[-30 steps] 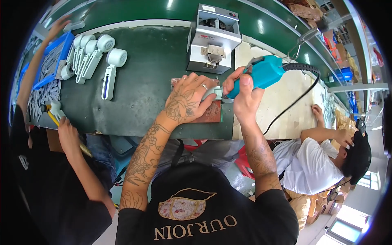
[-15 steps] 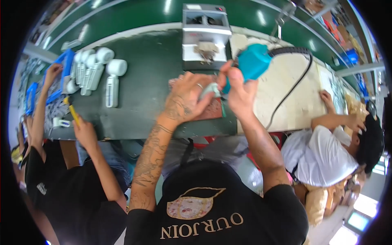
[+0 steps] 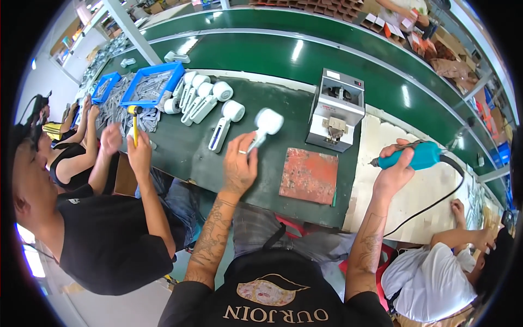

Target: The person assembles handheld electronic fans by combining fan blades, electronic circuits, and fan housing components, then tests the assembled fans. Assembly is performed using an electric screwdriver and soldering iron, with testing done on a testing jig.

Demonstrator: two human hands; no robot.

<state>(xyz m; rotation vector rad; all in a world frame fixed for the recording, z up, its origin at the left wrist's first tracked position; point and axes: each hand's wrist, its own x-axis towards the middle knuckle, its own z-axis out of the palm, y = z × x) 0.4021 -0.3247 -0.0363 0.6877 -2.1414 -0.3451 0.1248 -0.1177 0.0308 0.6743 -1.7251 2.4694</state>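
Note:
My left hand (image 3: 240,163) is closed on the handle of a white handheld unit (image 3: 269,121) with a round head, shaped like a shower head. The unit is slightly blurred and hangs over the green table top, head away from me. In my right hand (image 3: 396,173) is a teal electric screwdriver (image 3: 418,156), its tip pointing left and its black cord trailing down at the right. Between my hands lies a worn reddish square pad (image 3: 308,177). Left of my left hand, a similar white unit (image 3: 221,128) lies on the table, near a row of several more (image 3: 201,103).
A grey box-shaped machine (image 3: 338,109) stands behind the pad. At left are blue trays (image 3: 152,84) among many grey parts. The co-worker on the left holds a yellow-handled hammer (image 3: 135,124); another person (image 3: 436,272) sits at right. Pale board (image 3: 376,191) covers the table's right part.
My hands were together over the pad, the screwdriver beside the held piece. Now they are apart: the left has moved left with the white unit, the right rightward with the screwdriver. The view has shifted.

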